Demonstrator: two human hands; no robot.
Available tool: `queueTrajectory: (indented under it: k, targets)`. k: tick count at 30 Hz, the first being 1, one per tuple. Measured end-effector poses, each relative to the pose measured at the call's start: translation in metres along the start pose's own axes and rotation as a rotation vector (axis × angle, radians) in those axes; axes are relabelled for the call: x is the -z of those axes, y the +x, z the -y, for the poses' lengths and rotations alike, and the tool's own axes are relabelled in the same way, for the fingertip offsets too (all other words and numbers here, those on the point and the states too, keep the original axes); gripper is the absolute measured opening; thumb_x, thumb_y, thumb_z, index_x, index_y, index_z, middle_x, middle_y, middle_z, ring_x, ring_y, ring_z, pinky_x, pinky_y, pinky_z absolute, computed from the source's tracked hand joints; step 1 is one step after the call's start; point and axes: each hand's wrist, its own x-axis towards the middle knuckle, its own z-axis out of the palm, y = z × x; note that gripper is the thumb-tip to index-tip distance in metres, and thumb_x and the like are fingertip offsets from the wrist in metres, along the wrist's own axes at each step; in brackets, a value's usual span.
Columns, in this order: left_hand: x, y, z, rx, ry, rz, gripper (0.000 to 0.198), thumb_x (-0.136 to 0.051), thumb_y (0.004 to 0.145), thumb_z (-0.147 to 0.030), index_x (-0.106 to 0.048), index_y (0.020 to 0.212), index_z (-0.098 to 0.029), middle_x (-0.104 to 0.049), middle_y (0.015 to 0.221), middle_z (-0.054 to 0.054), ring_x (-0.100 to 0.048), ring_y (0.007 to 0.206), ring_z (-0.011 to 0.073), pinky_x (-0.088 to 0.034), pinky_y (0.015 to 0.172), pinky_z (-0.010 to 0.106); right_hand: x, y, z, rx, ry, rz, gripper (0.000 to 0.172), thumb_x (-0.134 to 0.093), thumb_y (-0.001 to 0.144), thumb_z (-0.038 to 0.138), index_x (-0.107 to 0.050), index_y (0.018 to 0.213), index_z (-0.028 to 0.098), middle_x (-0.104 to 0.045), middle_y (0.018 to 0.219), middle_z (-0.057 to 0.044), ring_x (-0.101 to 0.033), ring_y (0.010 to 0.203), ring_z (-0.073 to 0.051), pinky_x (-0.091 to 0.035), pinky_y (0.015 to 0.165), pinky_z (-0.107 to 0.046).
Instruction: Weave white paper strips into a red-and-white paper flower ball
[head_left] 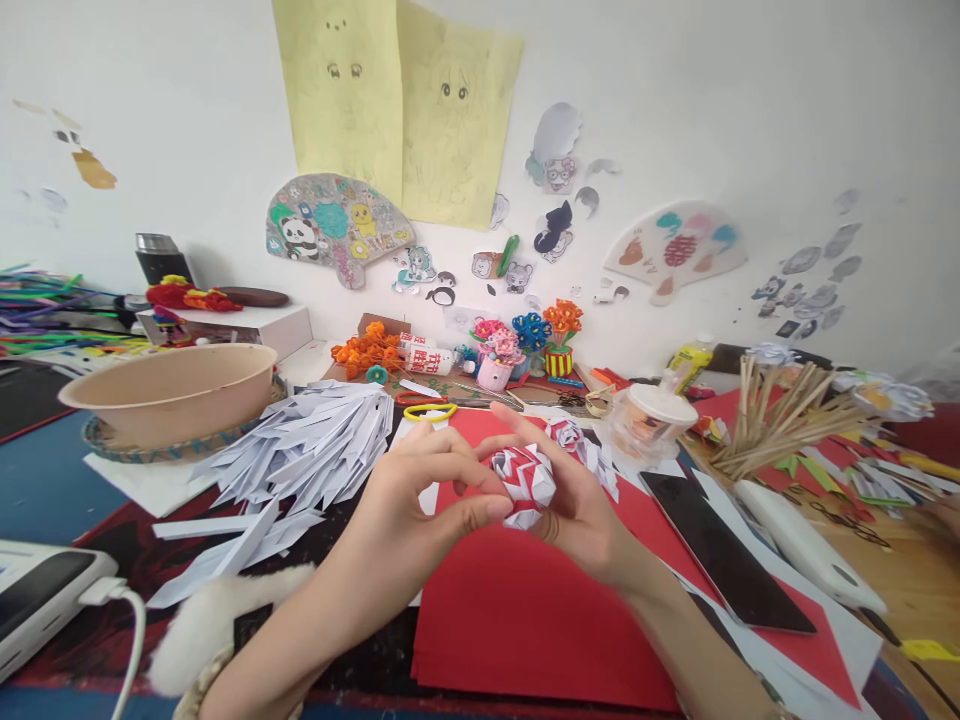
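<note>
Between my two hands is a red and white folded-paper ball (pixel 527 482), raised over a stack of red paper (pixel 525 620). My left hand (pixel 424 490) pinches its left side with thumb and index finger. From the right, my right hand (pixel 577 500) cups it, fingers behind and thumb underneath. A second red and white folded-paper piece (pixel 568 436) lies just behind my right hand. Left of my hands is a large pile of folded white paper strips (pixel 307 440). Scissors with yellow handles (pixel 429 408) rest behind my left hand.
A beige basin (pixel 172 395) stands at the left, a white device with a cable (pixel 52 590) nearer. On the right are a black phone (pixel 727 550), a lidded plastic cup (pixel 654 420) and bundled wooden sticks (pixel 780 415). Small flower pots (pixel 498 362) line the wall. Part of another hand (pixel 946 515) shows far right.
</note>
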Motion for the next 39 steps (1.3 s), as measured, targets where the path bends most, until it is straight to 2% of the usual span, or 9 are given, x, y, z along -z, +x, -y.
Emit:
queueTrajectory:
  k: [5, 13, 16, 20, 28, 31, 34, 37, 39]
  targets:
    - [0.002, 0.0, 0.0, -0.048, 0.016, -0.031, 0.009, -0.073, 0.085, -0.023, -0.076, 0.077, -0.025, -0.065, 0.078, -0.001, -0.055, 0.079, 0.0183, -0.039, 0.076, 0.033, 0.002, 0.0, 0.001, -0.001, -0.007, -0.015, 0.076, -0.069, 0.093, 0.035, -0.027, 0.156, 0.037, -0.061, 0.134, -0.008, -0.063, 0.115, -0.024, -0.052, 0.098, -0.037]
    - [-0.002, -0.002, -0.002, -0.011, 0.012, -0.014, 0.011, -0.078, 0.079, -0.018, -0.076, 0.073, -0.027, -0.062, 0.074, -0.003, -0.054, 0.076, 0.0162, -0.037, 0.076, 0.032, 0.001, -0.001, 0.002, -0.02, -0.058, -0.015, 0.072, -0.068, 0.093, 0.037, -0.031, 0.155, 0.039, -0.062, 0.131, -0.006, -0.066, 0.095, -0.017, -0.056, 0.083, -0.029]
    - [-0.004, -0.003, -0.001, -0.022, 0.043, -0.047, 0.013, -0.078, 0.077, -0.018, -0.074, 0.07, -0.027, -0.06, 0.072, -0.004, -0.051, 0.075, 0.016, -0.035, 0.074, 0.031, 0.0, -0.002, 0.002, -0.015, -0.067, -0.006, 0.072, -0.068, 0.093, 0.039, -0.032, 0.154, 0.039, -0.063, 0.131, -0.006, -0.067, 0.099, -0.019, -0.056, 0.085, -0.031]
    - [-0.004, -0.004, -0.003, -0.051, 0.065, -0.052, 0.013, -0.075, 0.078, -0.015, -0.073, 0.07, -0.025, -0.06, 0.073, -0.004, -0.052, 0.074, 0.0153, -0.035, 0.078, 0.033, -0.001, -0.001, 0.001, -0.009, -0.077, -0.009, 0.071, -0.069, 0.092, 0.039, -0.034, 0.153, 0.039, -0.062, 0.132, -0.006, -0.067, 0.107, -0.021, -0.055, 0.094, -0.035]
    - [-0.004, -0.005, -0.009, -0.117, 0.048, -0.033, 0.014, -0.07, 0.08, -0.011, -0.069, 0.072, -0.022, -0.067, 0.082, -0.003, -0.056, 0.075, 0.014, -0.035, 0.087, 0.036, -0.001, -0.001, -0.002, -0.027, -0.059, -0.023, 0.075, -0.071, 0.089, 0.045, -0.034, 0.154, 0.034, -0.061, 0.133, -0.01, -0.067, 0.106, -0.024, -0.057, 0.087, -0.035]
    - [-0.004, -0.004, -0.008, -0.128, 0.057, -0.029, 0.014, -0.071, 0.082, -0.012, -0.07, 0.072, -0.022, -0.068, 0.082, -0.003, -0.057, 0.075, 0.0141, -0.036, 0.087, 0.036, -0.001, -0.001, -0.002, -0.051, -0.001, -0.025, 0.074, -0.072, 0.089, 0.043, -0.036, 0.153, 0.032, -0.062, 0.132, -0.01, -0.066, 0.109, -0.025, -0.056, 0.089, -0.037]
    - [-0.003, -0.003, -0.002, -0.169, 0.024, -0.071, 0.009, -0.074, 0.085, -0.022, -0.073, 0.076, -0.024, -0.067, 0.079, -0.002, -0.057, 0.075, 0.0154, -0.039, 0.077, 0.033, -0.002, -0.001, -0.003, -0.055, 0.041, -0.047, 0.075, -0.075, 0.087, 0.038, -0.038, 0.152, 0.033, -0.063, 0.13, -0.009, -0.064, 0.112, -0.025, -0.053, 0.095, -0.039]
    - [0.0, -0.003, 0.003, -0.228, 0.003, -0.192, 0.007, -0.071, 0.088, -0.026, -0.076, 0.085, -0.028, -0.064, 0.075, -0.002, -0.056, 0.074, 0.0159, -0.04, 0.071, 0.031, -0.001, -0.001, -0.007, -0.01, 0.084, -0.062, 0.078, -0.077, 0.085, 0.039, -0.037, 0.152, 0.034, -0.062, 0.129, -0.009, -0.066, 0.105, -0.023, -0.054, 0.09, -0.037]
    - [0.004, -0.002, 0.003, -0.194, 0.047, -0.205, 0.007, -0.071, 0.088, -0.024, -0.077, 0.085, -0.029, -0.063, 0.075, -0.002, -0.055, 0.074, 0.016, -0.041, 0.07, 0.03, 0.0, -0.001, -0.009, 0.007, 0.106, -0.06, 0.077, -0.075, 0.087, 0.038, -0.035, 0.152, 0.037, -0.063, 0.126, -0.007, -0.068, 0.1, -0.022, -0.054, 0.088, -0.036]
